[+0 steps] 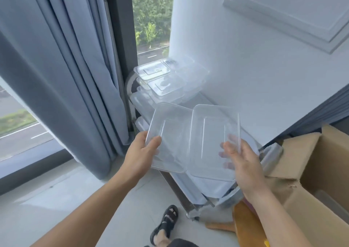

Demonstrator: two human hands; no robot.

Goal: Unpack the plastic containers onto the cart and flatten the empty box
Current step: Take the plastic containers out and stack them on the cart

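I hold two clear plastic containers side by side over the cart. My left hand (140,152) grips the near left edge of the left container (170,131), thumb on top. My right hand (243,163) grips the near right edge of the right container (213,133), with fingers showing through the plastic beneath it. Several more clear containers (160,80) are stacked at the far end of the white cart (192,192). The open cardboard box (309,173) stands at the right, flaps up.
A grey curtain (66,77) hangs left of the cart before a window. The white wall (245,67) runs along the cart's right side. A wooden board (245,226) lies on the floor by the box. My sandalled foot (166,224) is below.
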